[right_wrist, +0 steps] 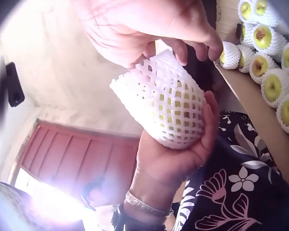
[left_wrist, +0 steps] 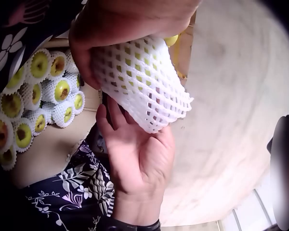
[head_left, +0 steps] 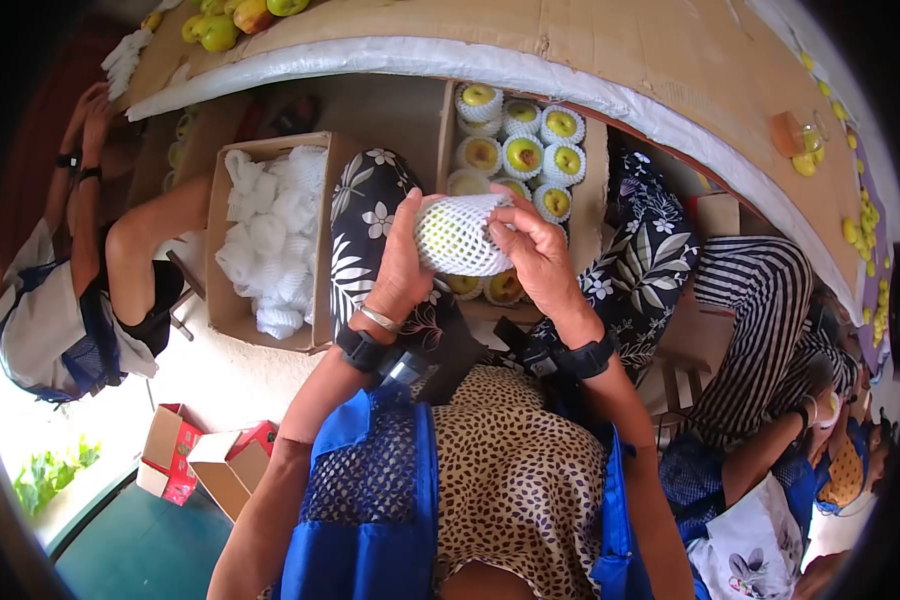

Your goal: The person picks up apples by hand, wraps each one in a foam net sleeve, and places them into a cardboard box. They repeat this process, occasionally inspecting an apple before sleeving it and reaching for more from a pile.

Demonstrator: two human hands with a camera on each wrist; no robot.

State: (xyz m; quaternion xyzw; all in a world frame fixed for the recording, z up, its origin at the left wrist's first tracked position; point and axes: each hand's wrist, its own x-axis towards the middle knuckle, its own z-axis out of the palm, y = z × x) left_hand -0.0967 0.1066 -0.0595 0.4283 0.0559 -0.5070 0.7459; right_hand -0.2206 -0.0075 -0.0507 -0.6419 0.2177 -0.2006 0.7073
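Hands meet over one piece: the left hand (head_left: 400,262) cups it from the side, fingers curled around the foam net (head_left: 460,235), and the right hand (head_left: 545,255) is narrow, pinching near the net's open end. How firm that pinch is, I can't tell. Through the mesh I see a yellow-green fruit (right_wrist: 178,103), sitting towards the cupped end, with loose netting beyond it.

From my head view, the piece is over the left edge of a cardboard box (head_left: 590,200), towards its near-left corner. Rows of netted fruit (head_left: 523,155) fill that box, below the counter (head_left: 420,20). Off to the left, an open carton (head_left: 323,230) holds white foam nets (head_left: 275,230) (a tangled heap, from here).

I judge the step in hand as adjusting the net around the fruit. The next move calls for a steady left cup and a light right pull, since a hard tug could tear the mesh.
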